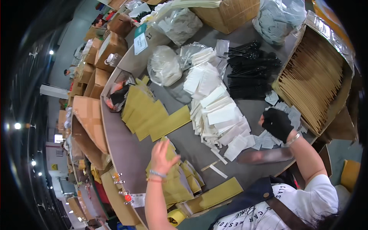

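My left hand point(162, 156) is bare, its fingers apart, over a heap of olive-yellow paper sleeves point(177, 186); nothing shows in it. In a black glove, my right hand point(276, 123) has its fingers curled among small printed paper slips point(264, 141). What those fingers hold, if anything, is hidden. Between the hands runs a long pile of folded white napkins point(220, 105). Black plastic cutlery point(249, 76) lies in stacks beyond my right hand. More yellow sleeves point(147, 111) lie fanned out past my left hand, and a single flat one point(216, 195) rests along the near edge.
At the right a carton holds tightly packed brown paper pieces point(314, 76). Plastic bags point(165, 66) and a cardboard box point(226, 15) stand at the back. A raised grey rim point(119, 153) bounds the table's left side. Near me is a shiny translucent object point(264, 155).
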### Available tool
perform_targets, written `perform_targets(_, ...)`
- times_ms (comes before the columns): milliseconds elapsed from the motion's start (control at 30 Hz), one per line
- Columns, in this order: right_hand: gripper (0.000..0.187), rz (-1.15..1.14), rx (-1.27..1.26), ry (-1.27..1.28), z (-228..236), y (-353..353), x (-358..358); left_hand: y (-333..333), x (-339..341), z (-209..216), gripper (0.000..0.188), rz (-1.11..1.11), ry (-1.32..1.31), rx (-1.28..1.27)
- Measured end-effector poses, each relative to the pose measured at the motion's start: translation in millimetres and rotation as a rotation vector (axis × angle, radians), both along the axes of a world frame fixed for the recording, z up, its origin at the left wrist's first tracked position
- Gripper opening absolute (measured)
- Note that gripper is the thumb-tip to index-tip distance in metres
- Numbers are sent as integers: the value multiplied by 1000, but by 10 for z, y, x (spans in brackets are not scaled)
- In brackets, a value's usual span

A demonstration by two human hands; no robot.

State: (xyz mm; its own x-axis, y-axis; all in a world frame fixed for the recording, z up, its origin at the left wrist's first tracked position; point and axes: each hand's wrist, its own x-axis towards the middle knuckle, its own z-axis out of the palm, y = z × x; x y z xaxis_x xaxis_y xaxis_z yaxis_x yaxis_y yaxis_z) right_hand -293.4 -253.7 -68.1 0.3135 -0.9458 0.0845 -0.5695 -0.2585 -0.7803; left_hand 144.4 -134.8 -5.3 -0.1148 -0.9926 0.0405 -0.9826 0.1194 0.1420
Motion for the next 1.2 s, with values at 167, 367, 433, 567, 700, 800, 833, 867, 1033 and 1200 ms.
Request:
perform_targets(167, 28, 309, 43, 546, -83, 242, 128, -1033, 352, -810, 74, 85, 97, 6)
perform_targets(367, 48, 334, 193, 773, -206, 293, 244, -1482, 177, -1026, 89, 177, -25, 223)
perform_targets(433, 48, 339, 181, 777, -238, 299, 255, -1503, 139, -959, 87, 209, -48, 262)
perform_targets(567, 37, 331, 117, 730, -297, 307, 223, -1431, 189, -944, 72, 199, -41, 138)
perform_targets(700, 22, 199, 189, 434, -219, 326, 136, -1329, 365, -872, 54, 214, 90, -114)
perform_targets(800, 16, 102, 130, 340, -44, 274, 20, -1246, 442, -523, 33, 167, 120, -322)
perform_targets(833, 15, 65, 90, 332, 57, 241, -24, -1206, 420, -342, 26, 128, 136, -421)
perform_targets(867, 14, -4, 22, 327, 111, 217, -85, -1161, 338, -115, 19, 86, 150, -523)
perform_targets(1033, 11, -159, 143, -184, 284, 182, -39, -570, -357, 677, 21, 64, 202, -164)
perform_targets(1200, 11, -58, 331, -915, 629, 348, 513, -145, -823, 729, 35, -52, 606, -88)
